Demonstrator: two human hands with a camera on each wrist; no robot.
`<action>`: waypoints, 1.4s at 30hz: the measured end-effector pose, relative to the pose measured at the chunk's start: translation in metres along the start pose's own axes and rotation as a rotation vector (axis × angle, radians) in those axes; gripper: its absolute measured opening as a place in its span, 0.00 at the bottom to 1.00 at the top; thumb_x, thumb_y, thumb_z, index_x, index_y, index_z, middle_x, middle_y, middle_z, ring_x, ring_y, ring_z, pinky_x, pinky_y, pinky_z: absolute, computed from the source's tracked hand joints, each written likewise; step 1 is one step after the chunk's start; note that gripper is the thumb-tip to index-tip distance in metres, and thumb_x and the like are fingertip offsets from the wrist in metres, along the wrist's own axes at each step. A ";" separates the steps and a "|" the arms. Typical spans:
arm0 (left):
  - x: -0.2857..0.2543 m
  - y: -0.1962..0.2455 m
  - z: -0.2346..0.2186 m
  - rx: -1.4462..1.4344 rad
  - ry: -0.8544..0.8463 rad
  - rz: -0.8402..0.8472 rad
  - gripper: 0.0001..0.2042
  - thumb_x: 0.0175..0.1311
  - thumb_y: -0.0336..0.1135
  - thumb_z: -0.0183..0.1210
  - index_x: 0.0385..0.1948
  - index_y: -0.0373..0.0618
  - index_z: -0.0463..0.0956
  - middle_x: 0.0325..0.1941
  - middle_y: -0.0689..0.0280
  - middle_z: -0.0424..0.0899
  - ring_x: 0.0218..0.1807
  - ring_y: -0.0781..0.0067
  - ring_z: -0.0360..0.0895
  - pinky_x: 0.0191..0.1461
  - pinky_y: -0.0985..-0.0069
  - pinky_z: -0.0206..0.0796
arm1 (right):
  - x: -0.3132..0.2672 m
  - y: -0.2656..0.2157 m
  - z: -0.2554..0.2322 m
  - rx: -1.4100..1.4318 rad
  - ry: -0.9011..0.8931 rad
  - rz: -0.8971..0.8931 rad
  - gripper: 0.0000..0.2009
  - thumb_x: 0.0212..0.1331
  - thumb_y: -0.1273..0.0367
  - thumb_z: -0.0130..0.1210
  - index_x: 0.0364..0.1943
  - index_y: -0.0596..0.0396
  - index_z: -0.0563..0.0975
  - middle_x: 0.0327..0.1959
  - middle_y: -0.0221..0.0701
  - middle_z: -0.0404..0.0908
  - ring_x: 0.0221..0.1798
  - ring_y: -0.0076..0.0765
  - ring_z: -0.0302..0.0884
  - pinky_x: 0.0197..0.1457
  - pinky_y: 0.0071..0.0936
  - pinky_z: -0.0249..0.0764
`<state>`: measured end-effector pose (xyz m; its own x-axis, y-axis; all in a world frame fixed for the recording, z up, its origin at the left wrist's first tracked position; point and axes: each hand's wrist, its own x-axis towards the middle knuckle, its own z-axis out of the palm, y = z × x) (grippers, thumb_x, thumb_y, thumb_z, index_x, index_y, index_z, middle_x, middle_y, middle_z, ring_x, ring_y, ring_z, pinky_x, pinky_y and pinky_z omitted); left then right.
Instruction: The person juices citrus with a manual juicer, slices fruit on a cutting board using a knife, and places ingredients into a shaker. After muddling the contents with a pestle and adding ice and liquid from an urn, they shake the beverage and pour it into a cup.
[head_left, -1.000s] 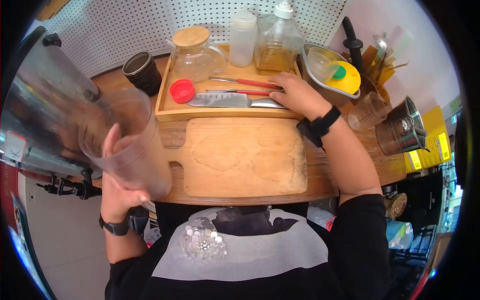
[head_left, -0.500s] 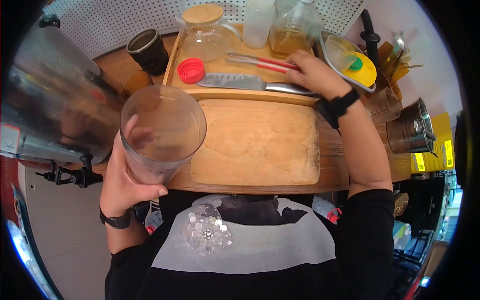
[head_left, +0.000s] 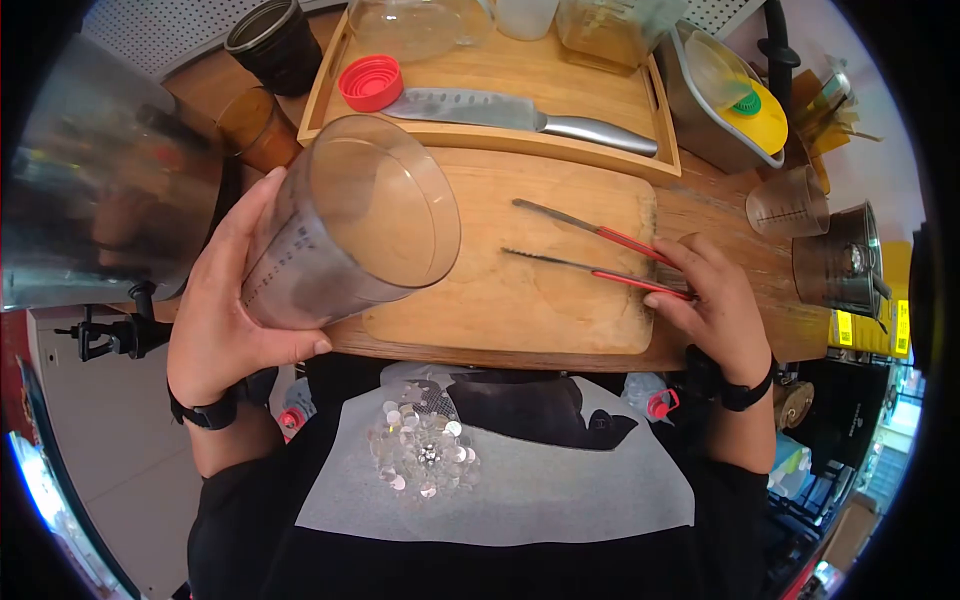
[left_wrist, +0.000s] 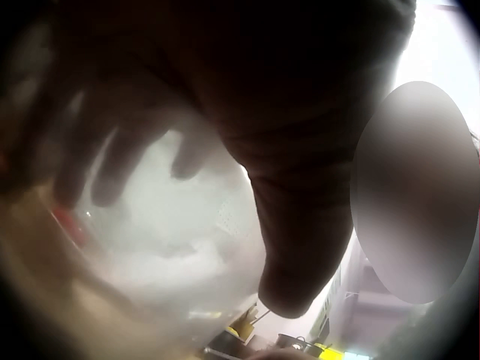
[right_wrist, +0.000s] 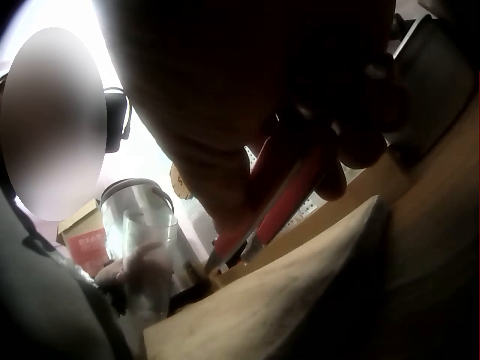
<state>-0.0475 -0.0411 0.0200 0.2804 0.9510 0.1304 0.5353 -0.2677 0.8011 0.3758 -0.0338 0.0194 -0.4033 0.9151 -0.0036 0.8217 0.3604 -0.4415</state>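
My left hand (head_left: 215, 300) grips a tall, clear plastic measuring cup (head_left: 285, 245) from its side, thumb low on the near wall. The cup leans with its wide mouth toward the right, overlapping the left part of the wooden cutting board (head_left: 450, 330) in the head view. My right hand (head_left: 715, 305) holds red-handled metal tongs (head_left: 630, 240) between thumb and fingers over the board's right side. Their two slim arms are spread, tips pointing left. In the right wrist view the red handles (right_wrist: 289, 199) show beneath the dark hand. Through the cup, the left wrist view shows blurred fingers (left_wrist: 112, 172).
Behind the board, a wooden tray (head_left: 480, 140) holds a knife (head_left: 470, 108), a red cap (head_left: 371, 82) and clear containers. A large metal dispenser (head_left: 110, 190) stands left. A grey bin (head_left: 715, 120), a small measuring cup (head_left: 788, 200) and a metal pail (head_left: 840, 260) stand right.
My right hand has lifted the tongs from the tray and brought them over the board. My left hand has moved the cup rightward, tilting its mouth to the right.
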 end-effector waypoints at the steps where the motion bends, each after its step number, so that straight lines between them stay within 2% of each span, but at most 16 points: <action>1: 0.001 -0.001 0.002 0.027 -0.004 0.026 0.57 0.25 0.39 0.79 0.68 0.40 0.58 0.62 0.56 0.71 0.64 0.60 0.70 0.67 0.68 0.59 | 0.001 0.000 0.004 0.000 -0.003 0.002 0.21 0.51 0.64 0.64 0.50 0.55 0.77 0.35 0.38 0.74 0.38 0.48 0.75 0.40 0.37 0.72; 4: 0.004 0.004 0.007 0.104 -0.011 0.080 0.55 0.23 0.37 0.77 0.67 0.42 0.60 0.59 0.56 0.74 0.61 0.56 0.72 0.65 0.67 0.62 | 0.007 -0.002 0.016 -0.066 0.004 -0.134 0.16 0.52 0.67 0.62 0.46 0.54 0.77 0.33 0.38 0.74 0.35 0.50 0.75 0.37 0.41 0.72; 8: 0.007 0.009 0.011 0.225 -0.008 0.162 0.53 0.23 0.35 0.75 0.66 0.45 0.62 0.53 0.55 0.76 0.55 0.51 0.74 0.60 0.65 0.65 | 0.013 0.002 0.013 -0.032 -0.026 -0.161 0.15 0.54 0.67 0.61 0.45 0.54 0.78 0.30 0.38 0.74 0.33 0.48 0.75 0.36 0.38 0.71; 10: 0.006 0.014 0.010 0.300 -0.037 0.120 0.53 0.23 0.39 0.76 0.66 0.44 0.62 0.55 0.55 0.75 0.56 0.53 0.73 0.61 0.66 0.64 | 0.012 0.007 0.012 0.086 0.079 -0.081 0.15 0.53 0.67 0.62 0.45 0.56 0.78 0.27 0.38 0.72 0.31 0.45 0.74 0.34 0.35 0.69; 11: 0.006 0.016 0.011 0.365 -0.075 0.086 0.54 0.24 0.43 0.77 0.66 0.43 0.61 0.58 0.55 0.74 0.58 0.55 0.73 0.63 0.67 0.62 | 0.012 0.007 0.010 0.089 0.077 -0.091 0.15 0.53 0.67 0.62 0.45 0.56 0.78 0.27 0.38 0.72 0.31 0.45 0.74 0.34 0.35 0.69; 13: 0.007 0.017 0.013 0.387 -0.091 0.065 0.54 0.24 0.43 0.76 0.66 0.44 0.62 0.56 0.54 0.74 0.56 0.52 0.73 0.62 0.66 0.63 | 0.012 0.004 0.005 0.255 0.193 -0.183 0.17 0.51 0.67 0.64 0.45 0.57 0.78 0.27 0.38 0.72 0.29 0.43 0.72 0.32 0.33 0.68; 15: 0.008 0.019 0.015 0.406 -0.127 0.051 0.53 0.23 0.43 0.75 0.66 0.45 0.63 0.55 0.54 0.75 0.54 0.50 0.73 0.60 0.65 0.64 | 0.014 -0.006 0.004 0.280 0.138 -0.195 0.20 0.48 0.66 0.66 0.46 0.57 0.78 0.29 0.36 0.74 0.29 0.40 0.71 0.31 0.30 0.67; 17: 0.010 0.023 0.017 0.413 -0.154 0.041 0.53 0.23 0.43 0.75 0.65 0.46 0.63 0.54 0.53 0.75 0.53 0.48 0.73 0.59 0.63 0.64 | 0.019 -0.016 0.006 0.156 0.038 -0.245 0.21 0.46 0.66 0.67 0.47 0.58 0.78 0.29 0.33 0.73 0.29 0.33 0.70 0.30 0.26 0.63; 18: 0.011 0.024 0.017 0.411 -0.158 0.048 0.53 0.23 0.43 0.75 0.65 0.46 0.63 0.54 0.53 0.75 0.53 0.48 0.73 0.59 0.63 0.64 | 0.020 -0.015 0.006 0.158 0.067 -0.246 0.22 0.45 0.66 0.67 0.47 0.58 0.78 0.28 0.32 0.72 0.28 0.32 0.69 0.29 0.25 0.62; 23: 0.008 0.022 0.016 0.457 -0.120 0.067 0.53 0.22 0.42 0.75 0.65 0.47 0.63 0.52 0.54 0.76 0.53 0.48 0.73 0.59 0.62 0.64 | -0.003 0.004 -0.024 0.114 0.048 -0.046 0.22 0.44 0.67 0.68 0.47 0.57 0.78 0.26 0.34 0.70 0.26 0.37 0.68 0.29 0.30 0.64; 25: 0.010 0.021 0.016 0.446 -0.125 0.068 0.53 0.21 0.41 0.75 0.65 0.47 0.64 0.52 0.54 0.76 0.53 0.48 0.73 0.60 0.62 0.64 | -0.015 0.012 -0.023 -0.018 0.017 -0.003 0.22 0.44 0.68 0.67 0.47 0.56 0.78 0.26 0.33 0.70 0.26 0.35 0.68 0.28 0.30 0.64; 29: 0.015 0.020 0.018 0.459 -0.164 0.052 0.54 0.20 0.40 0.75 0.65 0.48 0.64 0.54 0.53 0.75 0.55 0.48 0.73 0.61 0.62 0.64 | -0.030 0.013 -0.014 0.028 0.012 0.114 0.22 0.44 0.68 0.67 0.47 0.55 0.78 0.25 0.35 0.69 0.25 0.37 0.68 0.28 0.30 0.64; 35: 0.018 0.023 0.023 0.465 -0.146 0.066 0.53 0.21 0.42 0.75 0.65 0.48 0.64 0.52 0.53 0.75 0.53 0.47 0.73 0.59 0.62 0.64 | -0.014 0.012 0.000 -0.018 0.046 -0.056 0.20 0.46 0.69 0.66 0.47 0.55 0.79 0.25 0.35 0.69 0.26 0.39 0.71 0.28 0.32 0.66; 37: 0.017 0.024 0.024 0.462 -0.135 0.054 0.53 0.22 0.42 0.74 0.65 0.48 0.64 0.52 0.53 0.75 0.53 0.47 0.73 0.59 0.62 0.64 | -0.003 0.001 -0.004 0.181 0.070 -0.124 0.20 0.47 0.68 0.66 0.48 0.54 0.79 0.24 0.35 0.69 0.26 0.40 0.71 0.28 0.33 0.66; 40: 0.017 0.024 0.025 0.462 -0.127 0.055 0.53 0.22 0.43 0.75 0.65 0.48 0.64 0.51 0.53 0.75 0.52 0.47 0.73 0.58 0.62 0.65 | 0.018 -0.016 -0.001 0.117 0.013 -0.277 0.21 0.48 0.66 0.66 0.49 0.55 0.79 0.24 0.35 0.69 0.26 0.39 0.70 0.29 0.33 0.65; 42: 0.017 0.024 0.025 0.466 -0.126 0.064 0.53 0.22 0.43 0.75 0.65 0.48 0.64 0.52 0.53 0.75 0.52 0.47 0.73 0.58 0.63 0.65 | 0.028 -0.015 -0.002 0.134 0.010 -0.290 0.22 0.48 0.66 0.66 0.49 0.55 0.79 0.24 0.34 0.69 0.26 0.38 0.70 0.29 0.31 0.65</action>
<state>-0.0097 -0.0350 0.0269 0.4035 0.9118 0.0763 0.8056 -0.3935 0.4430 0.3534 -0.0133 0.0276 -0.6081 0.7799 0.1482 0.6125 0.5797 -0.5374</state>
